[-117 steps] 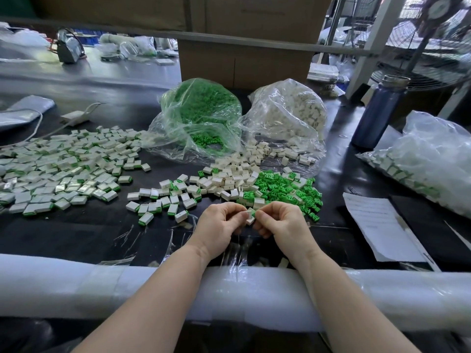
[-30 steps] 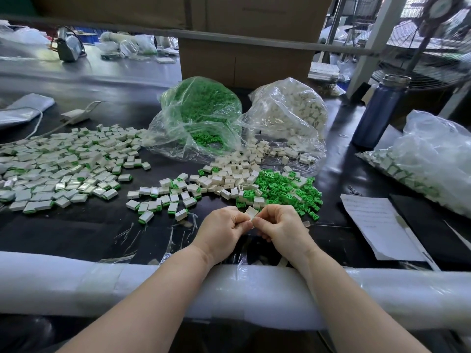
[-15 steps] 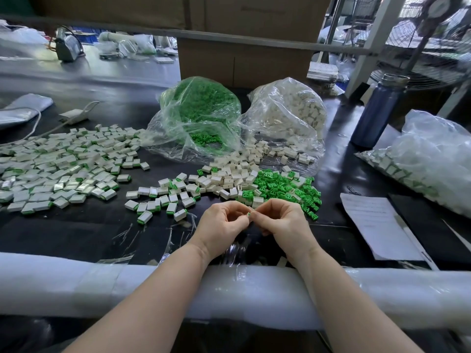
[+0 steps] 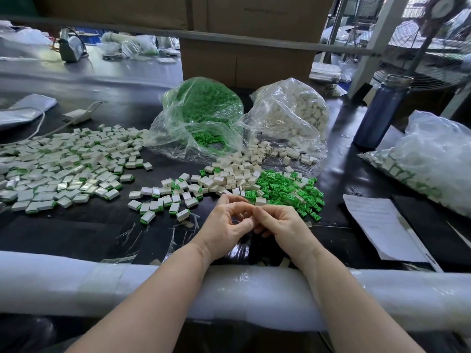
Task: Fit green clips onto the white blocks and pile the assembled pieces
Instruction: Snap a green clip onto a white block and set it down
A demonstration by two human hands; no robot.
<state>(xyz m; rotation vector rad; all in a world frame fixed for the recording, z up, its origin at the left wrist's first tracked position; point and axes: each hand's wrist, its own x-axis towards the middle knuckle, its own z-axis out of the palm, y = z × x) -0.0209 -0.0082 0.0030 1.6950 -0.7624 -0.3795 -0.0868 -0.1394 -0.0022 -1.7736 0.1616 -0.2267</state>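
Both hands meet near centre, just above the dark table [image 4: 76, 233]. Left hand [image 4: 224, 225] and right hand [image 4: 283, 225]: fingers curled, tips touching; whatever sits between them is hidden, so grip cannot be told. Loose green clips [image 4: 285, 189] lie just beyond the hands, white blocks [image 4: 237, 174] touching them on the left. Assembled pieces [image 4: 63, 164] spread far left, cut off at frame edge. Bag contents blurred by plastic.
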